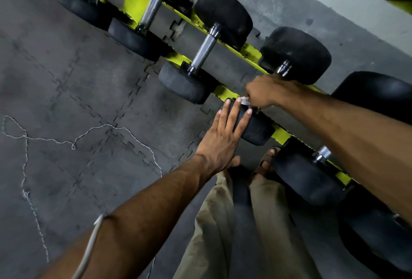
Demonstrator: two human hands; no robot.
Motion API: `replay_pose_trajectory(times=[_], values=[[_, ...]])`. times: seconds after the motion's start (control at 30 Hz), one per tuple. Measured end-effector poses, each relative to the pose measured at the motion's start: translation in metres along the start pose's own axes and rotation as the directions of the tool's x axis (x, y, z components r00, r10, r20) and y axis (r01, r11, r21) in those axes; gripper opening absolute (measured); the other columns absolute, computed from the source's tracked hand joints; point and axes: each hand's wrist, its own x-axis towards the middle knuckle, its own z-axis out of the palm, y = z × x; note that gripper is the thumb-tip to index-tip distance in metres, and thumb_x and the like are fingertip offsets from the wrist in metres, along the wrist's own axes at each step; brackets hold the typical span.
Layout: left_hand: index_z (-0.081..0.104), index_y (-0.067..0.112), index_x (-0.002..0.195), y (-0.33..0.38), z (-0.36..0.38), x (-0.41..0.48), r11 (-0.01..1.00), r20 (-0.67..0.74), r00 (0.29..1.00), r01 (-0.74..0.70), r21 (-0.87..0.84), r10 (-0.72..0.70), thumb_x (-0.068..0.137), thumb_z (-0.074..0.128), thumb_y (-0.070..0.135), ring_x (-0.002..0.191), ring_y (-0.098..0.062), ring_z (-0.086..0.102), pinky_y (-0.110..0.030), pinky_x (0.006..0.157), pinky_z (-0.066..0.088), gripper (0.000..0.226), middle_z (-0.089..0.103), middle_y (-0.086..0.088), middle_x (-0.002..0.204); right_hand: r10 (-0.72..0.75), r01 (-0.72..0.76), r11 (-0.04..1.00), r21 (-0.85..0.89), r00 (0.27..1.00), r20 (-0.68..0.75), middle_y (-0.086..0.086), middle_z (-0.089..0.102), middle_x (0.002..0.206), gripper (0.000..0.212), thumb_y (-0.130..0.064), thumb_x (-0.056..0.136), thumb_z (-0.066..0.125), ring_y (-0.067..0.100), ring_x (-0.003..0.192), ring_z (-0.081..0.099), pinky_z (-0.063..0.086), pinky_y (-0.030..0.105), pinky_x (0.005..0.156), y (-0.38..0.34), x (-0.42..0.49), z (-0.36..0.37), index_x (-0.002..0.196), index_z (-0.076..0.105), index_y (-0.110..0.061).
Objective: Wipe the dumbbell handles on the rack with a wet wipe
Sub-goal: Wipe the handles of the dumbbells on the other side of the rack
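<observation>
Several black dumbbells with knurled steel handles lie across a yellow rack (pixel 225 91). My right hand (pixel 263 92) is wrapped round the handle of one dumbbell, with a white wet wipe (pixel 244 100) bunched under its fingers; the handle itself is hidden by the hand. My left hand (pixel 225 131) lies flat, fingers straight, on that dumbbell's near black head (pixel 256 127). Its far head (pixel 298 53) shows above my right hand. The neighbouring dumbbell's handle (pixel 205 50) is bare.
Grey interlocking rubber floor mats (pixel 78 78) cover the left side, with a thin white cord (pixel 66 141) lying on them. My beige trousers (pixel 223 223) and a sandalled foot (pixel 267 162) stand close to the rack. Larger dumbbell heads (pixel 307 180) sit at the lower right.
</observation>
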Motion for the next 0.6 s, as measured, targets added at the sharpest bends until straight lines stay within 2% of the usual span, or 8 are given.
replay_pose_trajectory(times=[0.07, 0.13, 0.2, 0.3, 0.4, 0.47, 0.53, 0.6], values=[[-0.017, 0.008, 0.164, 0.0, 0.001, 0.0, 1.0, 0.002, 1.0, 0.0, -0.004, 0.0, 0.071, 0.076, 0.07, 0.157, -0.05, -0.01, -0.057, 0.128, 0.017, 0.146, -0.021, -0.03, 0.168, 0.013, -0.019, 0.999, 0.039, 0.989, 0.148, 0.013, 0.071, 0.103, 0.035, -0.036, 0.098, 0.05, 0.031, 0.097, 0.067, 0.051, 0.048, 0.092, -0.01, 0.01, -0.006, 0.114, 0.068, -0.009], [-0.016, 0.009, 0.164, 0.0, 0.002, -0.001, 1.0, 0.001, 1.0, 0.005, -0.007, -0.005, 0.071, 0.077, 0.07, 0.157, -0.05, -0.01, -0.056, 0.129, 0.017, 0.145, -0.021, -0.031, 0.168, -0.031, -0.01, 0.987, 0.158, 0.967, 0.254, 0.01, 0.069, 0.074, 0.03, -0.026, 0.099, 0.046, 0.026, 0.064, 0.066, 0.057, 0.038, 0.074, -0.017, 0.015, -0.006, 0.097, 0.069, -0.007], [-0.016, 0.009, 0.164, -0.001, 0.003, 0.0, 1.0, -0.001, 1.0, 0.006, -0.005, -0.006, 0.071, 0.077, 0.07, 0.157, -0.05, -0.011, -0.056, 0.128, 0.017, 0.145, -0.022, -0.031, 0.167, -0.044, -0.012, 0.974, 0.227, 0.969, 0.242, 0.012, 0.069, 0.07, 0.028, -0.02, 0.099, 0.046, 0.024, 0.05, 0.061, 0.051, 0.032, 0.055, -0.013, 0.012, -0.004, 0.086, 0.066, -0.005], [-0.017, 0.008, 0.164, 0.001, 0.003, -0.001, 1.0, 0.002, 1.0, -0.003, -0.008, 0.003, 0.071, 0.076, 0.069, 0.157, -0.05, -0.012, -0.057, 0.128, 0.018, 0.145, -0.024, -0.031, 0.167, -0.082, 0.081, 0.981, 0.174, 0.997, -0.001, 0.018, 0.071, 0.094, 0.022, -0.024, 0.097, 0.053, 0.032, 0.075, 0.067, 0.051, 0.033, 0.061, 0.0, 0.001, 0.015, 0.091, 0.068, -0.01], [-0.017, 0.007, 0.164, 0.001, 0.003, -0.001, 1.0, -0.007, 1.0, -0.002, -0.005, 0.002, 0.073, 0.075, 0.069, 0.157, -0.05, -0.013, -0.057, 0.127, 0.018, 0.144, -0.025, -0.031, 0.166, -0.109, 0.145, 0.973, 0.181, 0.975, -0.195, 0.014, 0.068, 0.091, 0.014, -0.031, 0.094, 0.058, 0.036, 0.088, 0.067, 0.053, 0.035, 0.067, 0.011, -0.018, 0.028, 0.092, 0.069, -0.022], [-0.016, 0.007, 0.164, 0.0, 0.003, -0.001, 1.0, -0.004, 1.0, -0.005, -0.007, 0.005, 0.073, 0.075, 0.069, 0.157, -0.05, -0.013, -0.057, 0.128, 0.017, 0.143, -0.024, -0.031, 0.167, -0.082, 0.105, 0.986, 0.128, 0.982, -0.171, 0.015, 0.069, 0.098, 0.018, -0.032, 0.096, 0.056, 0.037, 0.095, 0.067, 0.048, 0.034, 0.069, 0.005, -0.02, 0.021, 0.099, 0.07, -0.022], [-0.016, 0.007, 0.164, -0.001, 0.003, 0.0, 1.0, 0.002, 1.0, -0.005, 0.002, 0.005, 0.073, 0.074, 0.069, 0.157, -0.05, -0.012, -0.057, 0.128, 0.016, 0.142, -0.023, -0.031, 0.167, -0.028, 0.035, 0.992, 0.123, 0.998, -0.053, 0.014, 0.069, 0.103, 0.022, -0.028, 0.097, 0.054, 0.035, 0.1, 0.067, 0.048, 0.036, 0.075, -0.007, -0.007, 0.011, 0.107, 0.069, -0.015], [-0.016, 0.006, 0.164, -0.002, 0.003, -0.001, 1.0, 0.011, 1.0, 0.001, 0.016, -0.001, 0.073, 0.074, 0.069, 0.157, -0.05, -0.013, -0.057, 0.129, 0.015, 0.142, -0.024, -0.032, 0.166, -0.034, 0.018, 0.986, 0.165, 0.995, 0.094, 0.009, 0.068, 0.08, 0.018, -0.018, 0.094, 0.054, 0.03, 0.081, 0.068, 0.054, 0.036, 0.076, -0.017, 0.008, 0.003, 0.099, 0.068, -0.008]])
